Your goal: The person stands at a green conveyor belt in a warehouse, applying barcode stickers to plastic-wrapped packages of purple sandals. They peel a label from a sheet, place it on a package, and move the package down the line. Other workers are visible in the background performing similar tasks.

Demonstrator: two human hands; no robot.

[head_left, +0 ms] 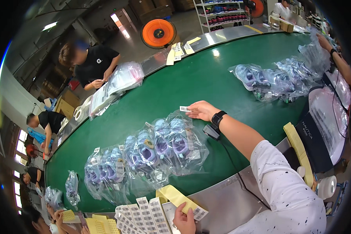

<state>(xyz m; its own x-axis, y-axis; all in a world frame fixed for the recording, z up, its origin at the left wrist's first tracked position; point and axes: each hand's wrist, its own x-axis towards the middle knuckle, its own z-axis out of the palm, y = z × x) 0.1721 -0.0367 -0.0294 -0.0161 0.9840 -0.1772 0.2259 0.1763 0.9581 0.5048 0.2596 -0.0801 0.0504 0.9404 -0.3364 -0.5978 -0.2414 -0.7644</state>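
My right hand (202,110) reaches out over the green conveyor belt (218,156), pinching a small white barcode label (185,109) at its fingertips. Just below it lie clear plastic bags of light blue and purple shoes (179,143), side by side in a row running to the left. At the near edge, my left hand (184,220) grips a yellow-backed label strip (176,196) that curls over and shows white barcodes at its end. Fanned barcode label sheets (146,216) rest to its left. A dark handheld scanner (211,132) with a cable sits by my right wrist.
More bagged shoes (267,80) lie at the far right, where another person's hand (323,41) holds plastic. Across the belt, a person in black (95,64) handles a stack of plastic bags (115,87). An orange fan (158,34) stands behind. A yellow strip (299,150) hangs at the right edge.
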